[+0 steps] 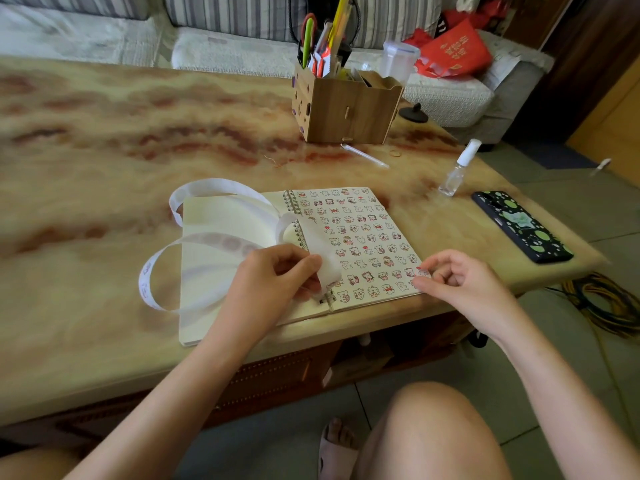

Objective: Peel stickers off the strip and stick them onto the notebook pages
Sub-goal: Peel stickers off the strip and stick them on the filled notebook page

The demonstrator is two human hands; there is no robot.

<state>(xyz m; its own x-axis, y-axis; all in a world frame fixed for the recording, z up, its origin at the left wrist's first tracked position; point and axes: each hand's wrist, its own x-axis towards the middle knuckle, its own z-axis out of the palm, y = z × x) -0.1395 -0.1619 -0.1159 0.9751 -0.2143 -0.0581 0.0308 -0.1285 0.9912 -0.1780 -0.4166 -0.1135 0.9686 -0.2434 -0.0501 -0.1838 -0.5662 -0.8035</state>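
Small cartoon stickers (360, 233) nearly fill the right page of the spiral-bound notebook (221, 320); the left page looks bare. The left hand (273, 275) pinches the long white paper strip (207, 187), and the right hand (453, 278) seems to pinch one sticker (423, 271).

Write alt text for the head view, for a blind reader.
A left hand holds a looping sticker strip over an open spiral notebook; the right hand pinches a sticker at the edge of the sticker-filled right page.

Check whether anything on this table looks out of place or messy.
The sticker strip sprawls in loose loops over the left page of the notebook and onto the table, easy to snag. The phone lies close to the table's right edge. Nothing looks spilled or damaged.
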